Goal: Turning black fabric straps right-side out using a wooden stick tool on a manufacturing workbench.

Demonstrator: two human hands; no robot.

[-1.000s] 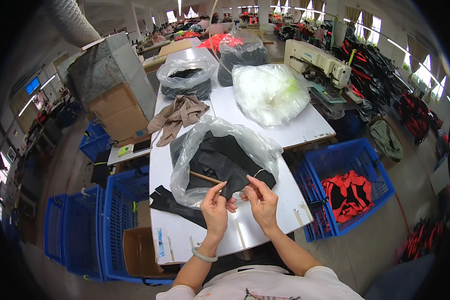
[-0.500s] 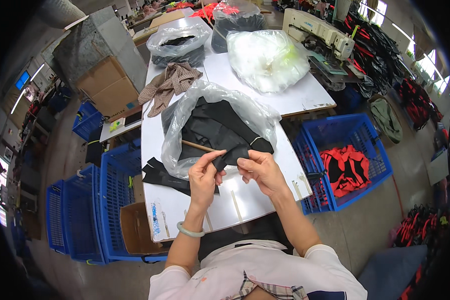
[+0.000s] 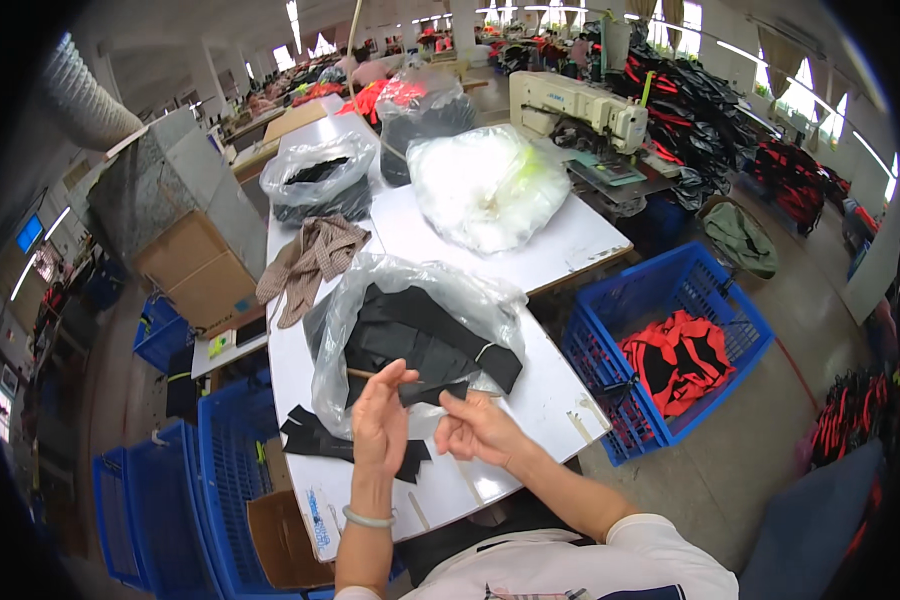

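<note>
**Pinch near the edge, keep the strip taut**

The left hand (image 3: 382,425) is raised over the near edge of the table (image 3: 570,250), fingers together, thumb and forefinger closed on a thin stick (image 3: 370,374) and touching the black strip (image 3: 410,462) that lies under it. The right hand (image 3: 478,430) sits just beside it, fingers curled; whether it pinches the same strip I cannot tell. A good hold, as I judge it, keeps both hands close together on the fabric (short span, less sag) and low to the table. Just beyond, the clear bag (image 3: 410,300) holds more black pieces, mouth open toward the hands. To the right on the floor stands a blue crate (image 3: 670,290) with red pieces. Farther off lie a brown cloth (image 3: 315,255), a white bag (image 3: 485,185) and a sewing machine (image 3: 575,105).
</note>
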